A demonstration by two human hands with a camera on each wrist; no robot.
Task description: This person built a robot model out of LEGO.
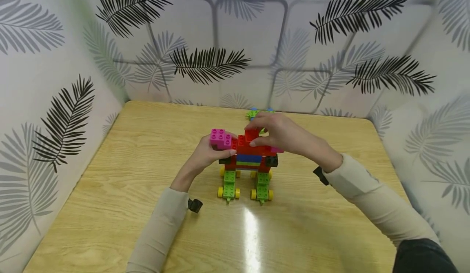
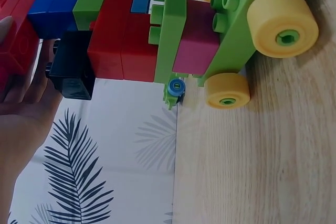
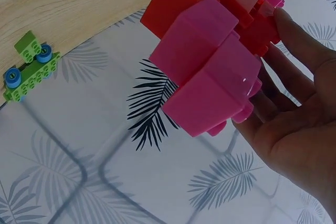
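A tall toy made of stacked building blocks (image 1: 249, 158) stands mid-table on two green wheeled bases (image 1: 229, 184) with yellow wheels (image 2: 283, 23). Its body has red, blue and green layers, with a black block (image 2: 73, 65) jutting from the side. My left hand (image 1: 204, 155) grips the upper left of the body, beside the stepped pink blocks (image 1: 219, 137). On top, my right hand (image 1: 284, 131) pinches a red block (image 1: 251, 135) between thumb and fingers, right at the red upper layer. More pink blocks (image 3: 210, 77) step out from the right end, under that hand.
Behind the toy, at the table's back edge, sits a small green wheeled piece (image 3: 34, 74) with blue wheels. A leaf-patterned backdrop (image 1: 249, 32) rises directly behind the wooden table (image 1: 147, 142) and along both sides.
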